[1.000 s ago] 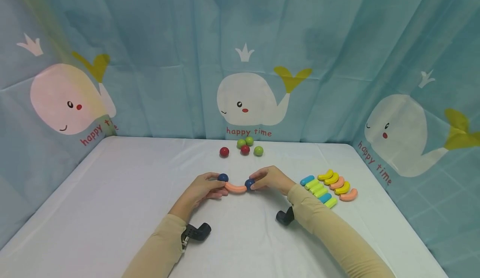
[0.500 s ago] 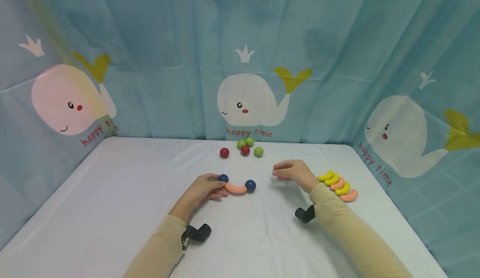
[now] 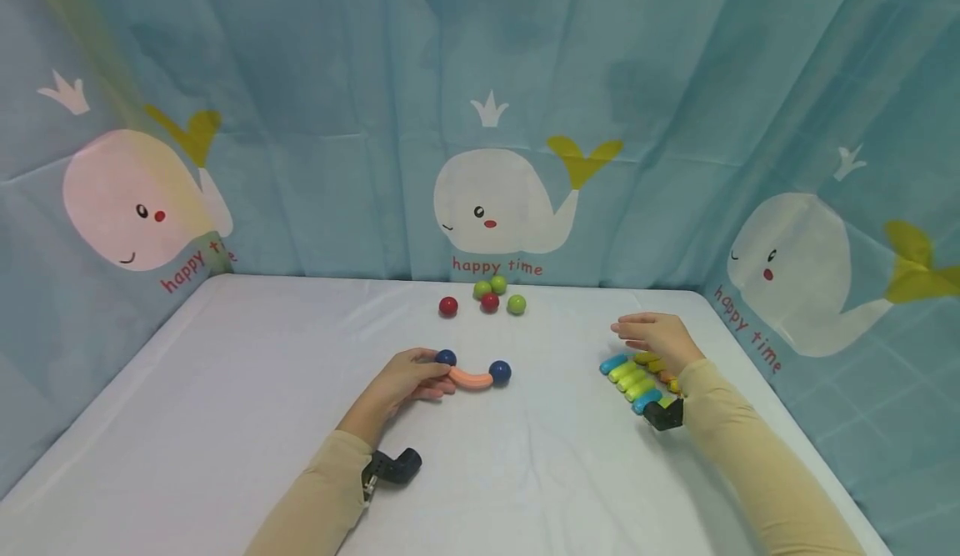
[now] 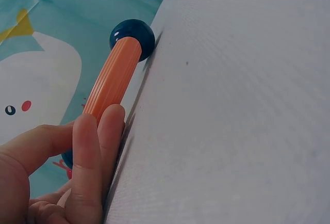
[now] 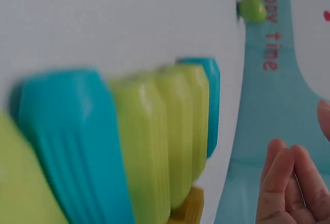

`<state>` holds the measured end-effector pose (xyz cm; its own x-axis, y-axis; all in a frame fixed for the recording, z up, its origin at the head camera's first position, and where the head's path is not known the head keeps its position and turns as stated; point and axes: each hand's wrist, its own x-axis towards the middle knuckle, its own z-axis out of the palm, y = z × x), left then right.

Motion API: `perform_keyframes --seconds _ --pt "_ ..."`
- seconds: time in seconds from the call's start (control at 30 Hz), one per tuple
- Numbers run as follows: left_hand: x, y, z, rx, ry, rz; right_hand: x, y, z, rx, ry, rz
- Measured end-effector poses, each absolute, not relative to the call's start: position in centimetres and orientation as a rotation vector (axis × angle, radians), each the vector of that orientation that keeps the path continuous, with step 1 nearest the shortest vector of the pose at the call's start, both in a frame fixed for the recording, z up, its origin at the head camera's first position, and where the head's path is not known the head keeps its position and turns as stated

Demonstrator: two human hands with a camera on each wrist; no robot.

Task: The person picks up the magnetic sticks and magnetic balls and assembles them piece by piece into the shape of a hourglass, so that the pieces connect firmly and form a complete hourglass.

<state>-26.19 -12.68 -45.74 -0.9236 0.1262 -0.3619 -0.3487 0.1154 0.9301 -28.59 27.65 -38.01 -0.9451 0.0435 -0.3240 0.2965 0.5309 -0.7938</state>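
Observation:
A curved orange stick [image 3: 472, 380] joins two dark blue balls, one at each end, near the middle of the table. My left hand [image 3: 408, 378] pinches its left end beside the left blue ball [image 3: 446, 358]. Past the fingers in the left wrist view, the ribbed stick [image 4: 114, 74] runs up to the far blue ball [image 4: 132, 35]. My right hand [image 3: 660, 338] is raised over the curved pieces, its fingers relaxed with nothing between them. Close below it lie straight green sticks [image 3: 632, 379] and blue sticks [image 3: 613, 363] in a row.
Red balls [image 3: 447, 306] and green balls [image 3: 516, 304] sit at the back of the white table [image 3: 300, 356]. Yellow curved pieces [image 3: 647, 358] are partly hidden under my right hand. A blue whale curtain [image 3: 337, 122] hangs behind the table.
My right hand has let go of the right blue ball and moved right, over the curved pieces. The left hand keeps its place on the orange stick.

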Motion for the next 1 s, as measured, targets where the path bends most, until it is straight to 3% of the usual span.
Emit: perform_keyframes --seconds 1.0 --pt "-26.2 -12.6 -46.0 -0.204 2.054 1.887 -29.3 34.7 -40.9 0.711 2.432 -1.511"
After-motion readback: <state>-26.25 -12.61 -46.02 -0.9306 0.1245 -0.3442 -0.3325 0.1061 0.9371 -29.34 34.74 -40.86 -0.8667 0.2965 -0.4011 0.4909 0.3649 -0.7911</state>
